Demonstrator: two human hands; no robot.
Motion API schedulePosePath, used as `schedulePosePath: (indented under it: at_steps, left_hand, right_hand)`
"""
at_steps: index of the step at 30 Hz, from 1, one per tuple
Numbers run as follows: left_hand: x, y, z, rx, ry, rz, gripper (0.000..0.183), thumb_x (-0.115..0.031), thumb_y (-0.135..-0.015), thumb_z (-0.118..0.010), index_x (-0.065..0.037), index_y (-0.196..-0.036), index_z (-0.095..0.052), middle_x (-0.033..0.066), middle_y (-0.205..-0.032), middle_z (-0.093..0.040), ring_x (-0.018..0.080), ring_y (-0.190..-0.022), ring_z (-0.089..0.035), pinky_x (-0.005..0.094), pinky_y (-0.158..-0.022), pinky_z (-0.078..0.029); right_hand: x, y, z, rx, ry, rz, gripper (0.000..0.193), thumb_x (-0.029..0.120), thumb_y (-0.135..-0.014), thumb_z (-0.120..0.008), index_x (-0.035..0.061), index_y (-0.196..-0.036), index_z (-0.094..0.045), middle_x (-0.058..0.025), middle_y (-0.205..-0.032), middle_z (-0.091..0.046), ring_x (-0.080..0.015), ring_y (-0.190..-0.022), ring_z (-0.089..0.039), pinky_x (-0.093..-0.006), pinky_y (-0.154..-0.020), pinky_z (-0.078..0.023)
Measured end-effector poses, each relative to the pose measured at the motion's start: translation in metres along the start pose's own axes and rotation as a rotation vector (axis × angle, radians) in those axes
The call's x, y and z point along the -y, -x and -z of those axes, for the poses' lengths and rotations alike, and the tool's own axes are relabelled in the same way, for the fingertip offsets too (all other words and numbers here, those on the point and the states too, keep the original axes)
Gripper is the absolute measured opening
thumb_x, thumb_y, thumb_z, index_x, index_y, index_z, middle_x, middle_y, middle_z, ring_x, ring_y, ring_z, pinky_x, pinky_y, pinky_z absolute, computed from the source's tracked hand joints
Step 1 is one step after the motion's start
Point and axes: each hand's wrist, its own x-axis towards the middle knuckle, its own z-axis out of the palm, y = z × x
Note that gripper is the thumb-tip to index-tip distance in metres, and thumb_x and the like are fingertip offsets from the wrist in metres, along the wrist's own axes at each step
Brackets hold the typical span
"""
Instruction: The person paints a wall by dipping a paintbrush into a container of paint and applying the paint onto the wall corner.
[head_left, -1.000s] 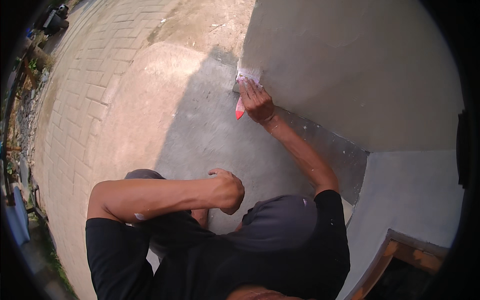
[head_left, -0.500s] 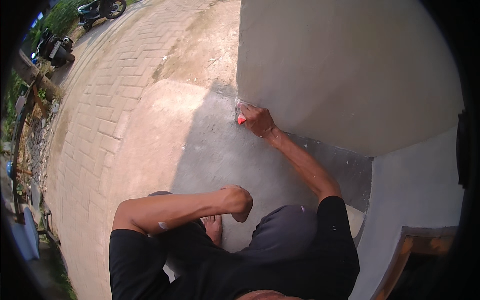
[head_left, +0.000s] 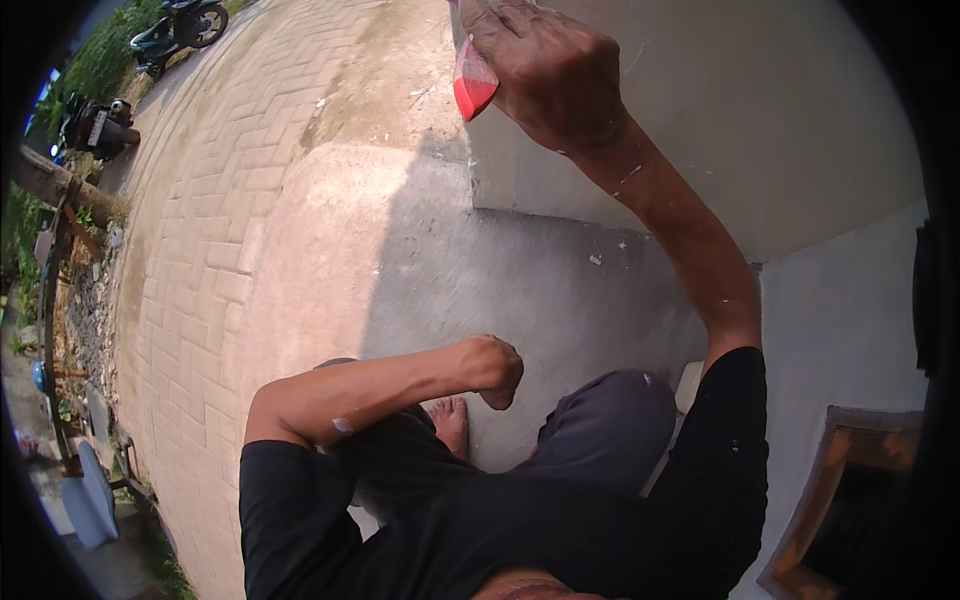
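Note:
My right hand [head_left: 555,75] is raised high at the corner edge of the grey wall [head_left: 770,130], arm stretched forward. Its fingers are closed round a paintbrush, whose red-tipped handle [head_left: 475,92] sticks out below them. The brush's other end is cut off by the top of the view. White flecks dot the right forearm. Bent across my body, my left hand [head_left: 492,370] is curled into a fist above the floor, between my knees. Whatever it holds, if anything, is hidden.
Smooth grey concrete [head_left: 440,270] lies under my bare foot [head_left: 452,425]. Brick paving [head_left: 190,290] runs along the left, with two parked motorbikes [head_left: 180,35] at the far left. A pale side wall [head_left: 830,330] and a brown wooden frame [head_left: 815,500] stand close on my right.
My right hand has risen with the paintbrush from the wall's bottom corner up along its edge, and appears larger. My left hand remains curled near my lap.

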Motion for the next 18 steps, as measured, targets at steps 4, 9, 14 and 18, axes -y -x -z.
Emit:
schedulePosePath:
  at_steps: [4, 9, 14, 18]
  left_hand:
    - [-0.001, 0.016, 0.011, 0.039, 0.036, 0.033, 0.024, -0.017, -0.073, -0.057, -0.006, -0.087, -0.072, 0.0134, -0.089, -0.07, 0.0287, -0.086, -0.068, 0.0403, -0.072, -0.053]
    - [-0.006, 0.012, 0.014, 0.157, -0.01, 0.091, 0.03, -0.018, -0.077, -0.055, -0.009, -0.1, -0.072, 0.0107, -0.102, -0.071, 0.027, -0.096, -0.068, 0.0408, -0.077, -0.053]
    - [-0.009, 0.024, 0.014, 0.135, -0.034, 0.054, 0.03, -0.016, -0.077, -0.054, -0.007, -0.099, -0.072, 0.012, -0.102, -0.071, 0.0276, -0.095, -0.068, 0.0414, -0.079, -0.052]
    - [-0.006, 0.022, 0.011, 0.066, -0.028, 0.007, 0.03, -0.013, -0.073, -0.055, -0.007, -0.096, -0.074, 0.0131, -0.1, -0.071, 0.028, -0.093, -0.068, 0.0418, -0.078, -0.053]
  right_hand:
    - [0.044, 0.081, -0.052, 0.157, 0.036, 0.041, 0.028, 0.01, -0.079, -0.06, -0.0057, -0.103, -0.065, -0.0203, -0.095, -0.069, -0.0273, -0.084, -0.07, -0.0321, -0.073, -0.056]
    - [0.094, 0.187, -0.094, 0.448, -0.053, 0.073, 0.026, 0.01, -0.077, -0.06, -0.0089, -0.096, -0.064, -0.0208, -0.088, -0.067, -0.0283, -0.082, -0.069, -0.0343, -0.072, -0.056]
    - [0.126, 0.216, -0.107, 0.629, -0.132, 0.081, 0.018, 0.007, -0.075, -0.06, -0.0063, -0.087, -0.063, -0.0133, -0.073, -0.061, -0.0244, -0.07, -0.066, -0.035, -0.063, -0.054]
    - [0.083, 0.166, -0.102, 0.576, -0.464, -0.2, 0.002, 0.001, -0.075, -0.057, 0.0019, -0.076, -0.055, -0.0137, -0.066, -0.058, -0.0281, -0.063, -0.064, -0.0369, -0.055, -0.052]
